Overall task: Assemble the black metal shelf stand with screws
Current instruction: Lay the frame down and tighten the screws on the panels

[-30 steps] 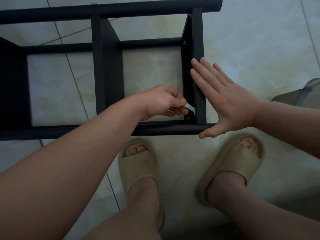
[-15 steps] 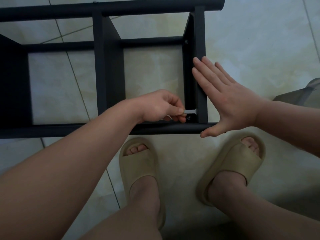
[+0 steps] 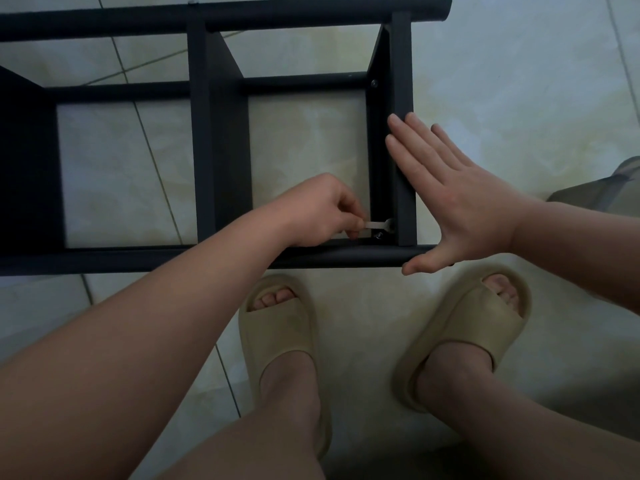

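The black metal shelf stand (image 3: 221, 140) lies on its side on the tiled floor, its near tube running across the middle of the view. My left hand (image 3: 322, 209) pinches a small flat silver wrench (image 3: 379, 224) whose head sits at a screw (image 3: 378, 236) in the near right corner of the frame. My right hand (image 3: 453, 199) lies flat with straight fingers against the right end panel (image 3: 403, 81), thumb by the end of the near tube. Another screw (image 3: 374, 83) shows at the far corner of that panel.
My two feet in beige slides (image 3: 280, 327) stand on the pale tiles just in front of the stand. A grey-green object (image 3: 609, 188) sits at the right edge. Bare tiled floor (image 3: 519, 81) lies right of the stand.
My left hand has swung the wrench from a downward slant to level beside the screw. My right hand stays flat on the end panel.
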Demonstrator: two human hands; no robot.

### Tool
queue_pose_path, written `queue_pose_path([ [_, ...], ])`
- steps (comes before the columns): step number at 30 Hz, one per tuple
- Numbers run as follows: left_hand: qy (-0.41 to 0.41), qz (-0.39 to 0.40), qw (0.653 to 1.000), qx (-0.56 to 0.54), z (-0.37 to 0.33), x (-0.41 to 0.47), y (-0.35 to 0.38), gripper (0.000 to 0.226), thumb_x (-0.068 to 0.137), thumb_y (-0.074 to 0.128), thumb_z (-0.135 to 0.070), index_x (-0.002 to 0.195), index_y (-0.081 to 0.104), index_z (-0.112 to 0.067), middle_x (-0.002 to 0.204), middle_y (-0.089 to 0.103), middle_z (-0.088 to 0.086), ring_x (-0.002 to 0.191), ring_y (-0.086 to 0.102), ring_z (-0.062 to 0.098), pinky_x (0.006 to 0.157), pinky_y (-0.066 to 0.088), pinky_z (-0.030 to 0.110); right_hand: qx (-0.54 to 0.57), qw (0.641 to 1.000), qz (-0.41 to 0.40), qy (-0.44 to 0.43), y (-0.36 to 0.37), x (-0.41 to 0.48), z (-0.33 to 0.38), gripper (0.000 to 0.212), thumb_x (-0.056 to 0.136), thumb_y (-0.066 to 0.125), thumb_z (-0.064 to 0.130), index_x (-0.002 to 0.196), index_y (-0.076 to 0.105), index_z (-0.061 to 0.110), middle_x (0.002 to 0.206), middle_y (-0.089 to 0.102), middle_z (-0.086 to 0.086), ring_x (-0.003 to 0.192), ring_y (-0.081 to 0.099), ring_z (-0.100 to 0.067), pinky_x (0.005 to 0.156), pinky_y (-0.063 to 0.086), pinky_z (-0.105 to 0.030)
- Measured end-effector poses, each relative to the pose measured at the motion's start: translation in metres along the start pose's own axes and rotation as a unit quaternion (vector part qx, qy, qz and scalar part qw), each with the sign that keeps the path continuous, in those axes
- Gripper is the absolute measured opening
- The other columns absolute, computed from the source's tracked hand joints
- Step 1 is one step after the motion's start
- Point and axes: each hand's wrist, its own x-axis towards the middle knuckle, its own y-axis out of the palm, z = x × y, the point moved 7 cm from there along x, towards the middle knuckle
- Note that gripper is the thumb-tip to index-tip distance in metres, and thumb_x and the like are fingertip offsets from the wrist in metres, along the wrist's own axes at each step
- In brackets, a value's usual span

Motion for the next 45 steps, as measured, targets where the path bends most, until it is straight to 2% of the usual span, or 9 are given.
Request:
queue_pose_path([
  [2, 0.005, -0.020, 1.000, -0.003, -0.002, 0.002, -0.003, 0.009, 0.090, 0.071, -0.019, 0.094, 0.079, -0.021, 0.078, 0.075, -0.014, 0.066, 0.061, -0.012, 0.062, 0.040, 0.005, 0.002, 1.000, -0.002, -0.001, 0.000, 0.000, 0.000, 0.139, 0.071, 0.040, 0.098, 0.160, 0.001, -0.002, 0.169, -0.006, -0.019, 0.156, -0.009, -0.035, 0.125, 0.007, -0.059],
  [6, 0.010, -0.021, 0.999, -0.032, -0.010, 0.004, -0.007, 0.007, 0.090, 0.071, -0.018, 0.089, 0.074, -0.024, 0.084, 0.075, -0.009, 0.082, 0.068, -0.001, 0.084, 0.052, 0.019, 0.002, 1.000, -0.004, -0.003, 0.000, 0.000, 0.000, 0.139, 0.072, 0.041, 0.097, 0.160, 0.001, -0.002, 0.169, -0.006, -0.019, 0.156, -0.009, -0.035, 0.125, 0.008, -0.060],
  [10, -0.021, -0.017, 0.988, -0.151, -0.012, 0.005, -0.003, 0.012, 0.092, 0.069, -0.013, 0.086, 0.069, -0.024, 0.085, 0.069, -0.007, 0.081, 0.063, 0.004, 0.080, 0.052, 0.024, 0.000, 1.000, 0.003, 0.001, 0.000, 0.000, -0.001, 0.139, 0.071, 0.042, 0.097, 0.160, 0.001, -0.002, 0.169, -0.006, -0.019, 0.156, -0.009, -0.035, 0.125, 0.007, -0.059],
  [13, -0.086, 0.018, 0.956, -0.281, -0.008, 0.005, 0.007, 0.005, 0.095, 0.065, -0.018, 0.094, 0.069, -0.019, 0.089, 0.073, -0.004, 0.089, 0.067, 0.011, 0.084, 0.054, 0.031, -0.001, 1.000, 0.002, 0.001, 0.000, 0.000, 0.000, 0.139, 0.071, 0.043, 0.097, 0.160, 0.001, -0.002, 0.169, -0.006, -0.020, 0.156, -0.009, -0.035, 0.125, 0.007, -0.059],
  [15, -0.117, 0.041, 0.919, -0.375, -0.008, 0.005, 0.015, 0.006, 0.097, 0.062, -0.021, 0.098, 0.067, -0.017, 0.087, 0.074, -0.004, 0.084, 0.069, 0.010, 0.080, 0.054, 0.028, 0.000, 1.000, 0.000, 0.002, 0.000, 0.000, -0.001, 0.140, 0.070, 0.044, 0.096, 0.160, 0.002, -0.003, 0.169, -0.005, -0.020, 0.156, -0.008, -0.036, 0.125, 0.008, -0.059],
  [17, -0.139, 0.036, 0.901, -0.409, -0.009, 0.005, 0.018, 0.006, 0.097, 0.062, -0.024, 0.098, 0.065, -0.018, 0.083, 0.073, -0.004, 0.078, 0.067, 0.010, 0.077, 0.052, 0.027, 0.000, 1.000, 0.001, 0.001, 0.000, 0.000, -0.001, 0.140, 0.070, 0.045, 0.096, 0.160, 0.003, -0.003, 0.169, -0.005, -0.020, 0.156, -0.008, -0.036, 0.125, 0.008, -0.059],
  [20, -0.151, 0.013, 0.901, -0.405, -0.008, 0.010, 0.019, 0.012, 0.096, 0.063, -0.027, 0.106, 0.063, -0.020, 0.085, 0.071, -0.005, 0.075, 0.063, 0.009, 0.075, 0.049, 0.027, 0.001, 1.000, 0.002, 0.002, 0.001, 0.000, -0.001, 0.140, 0.070, 0.045, 0.096, 0.160, 0.002, -0.002, 0.169, -0.005, -0.020, 0.156, -0.008, -0.035, 0.125, 0.007, -0.059],
  [29, -0.128, -0.020, 0.931, -0.341, -0.010, 0.012, 0.014, 0.005, 0.095, 0.066, -0.028, 0.094, 0.068, -0.024, 0.080, 0.073, -0.007, 0.074, 0.067, 0.009, 0.078, 0.048, 0.030, 0.006, 1.000, -0.004, 0.003, 0.001, 0.000, -0.001, 0.140, 0.070, 0.043, 0.097, 0.160, 0.002, -0.001, 0.169, -0.005, -0.019, 0.156, -0.009, -0.034, 0.126, 0.006, -0.058],
  [45, -0.122, -0.039, 0.914, -0.384, -0.008, 0.011, 0.009, 0.009, 0.097, 0.063, -0.029, 0.092, 0.068, -0.023, 0.082, 0.075, -0.006, 0.078, 0.067, 0.009, 0.076, 0.048, 0.029, 0.002, 1.000, -0.004, 0.002, 0.001, 0.000, -0.001, 0.140, 0.070, 0.043, 0.097, 0.160, 0.002, -0.002, 0.169, -0.005, -0.019, 0.156, -0.008, -0.035, 0.125, 0.008, -0.060],
])
